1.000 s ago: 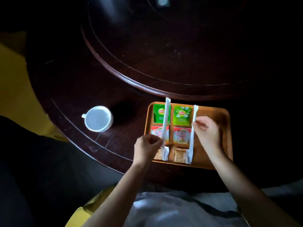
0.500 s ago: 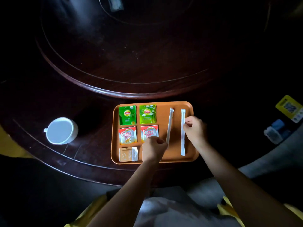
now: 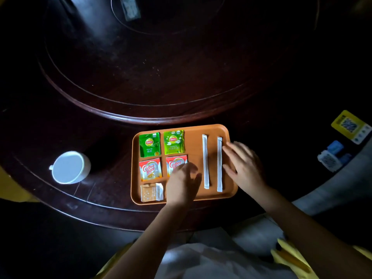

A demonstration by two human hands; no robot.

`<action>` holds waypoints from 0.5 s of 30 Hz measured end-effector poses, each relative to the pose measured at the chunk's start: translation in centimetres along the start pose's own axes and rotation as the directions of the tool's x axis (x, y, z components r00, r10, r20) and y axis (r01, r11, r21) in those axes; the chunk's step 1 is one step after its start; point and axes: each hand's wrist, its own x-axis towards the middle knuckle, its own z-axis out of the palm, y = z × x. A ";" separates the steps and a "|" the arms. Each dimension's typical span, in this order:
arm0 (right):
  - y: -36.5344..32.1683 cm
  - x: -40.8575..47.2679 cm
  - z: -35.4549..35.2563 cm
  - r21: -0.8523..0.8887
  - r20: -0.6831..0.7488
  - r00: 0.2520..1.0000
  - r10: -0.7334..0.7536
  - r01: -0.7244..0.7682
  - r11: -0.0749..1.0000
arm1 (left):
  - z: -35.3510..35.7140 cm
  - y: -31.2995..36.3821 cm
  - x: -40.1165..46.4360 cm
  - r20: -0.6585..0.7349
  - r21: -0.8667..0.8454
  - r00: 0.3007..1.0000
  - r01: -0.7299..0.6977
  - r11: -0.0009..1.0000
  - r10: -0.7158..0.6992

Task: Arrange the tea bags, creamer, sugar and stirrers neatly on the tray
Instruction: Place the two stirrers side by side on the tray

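An orange tray [image 3: 193,131] lies on the dark table. Two green tea bags [image 3: 150,144] [image 3: 174,141] fill its far left row. Below them lie two red-and-white creamer packets [image 3: 150,169] [image 3: 174,161], and a tan sugar packet [image 3: 152,192] sits at the near left. Two white wrapped stirrers [image 3: 205,161] [image 3: 219,164] lie parallel on the right half. My left hand [image 3: 184,183] hovers over the tray's near middle, fingers apart, covering part of the right creamer packet. My right hand [image 3: 242,164] is spread flat just right of the outer stirrer, over the tray's right rim.
A white cup [image 3: 69,167] stands on the table to the left of the tray. A raised round turntable [image 3: 141,115] rises behind the tray. A yellow QR card [image 3: 350,126] and a small blue-and-white object [image 3: 332,156] lie at the far right.
Both hands have let go of the stirrers, which moved from over the packets to the tray's right half and now lie parallel. Both hands have opened out.
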 end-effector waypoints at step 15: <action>0.6 -1.1 0.9 -0.168 0.337 0.909 -0.244 0.313 0.935 | 0.9 -1.3 3.8 0.521 0.461 0.822 -0.497 0.735 0.230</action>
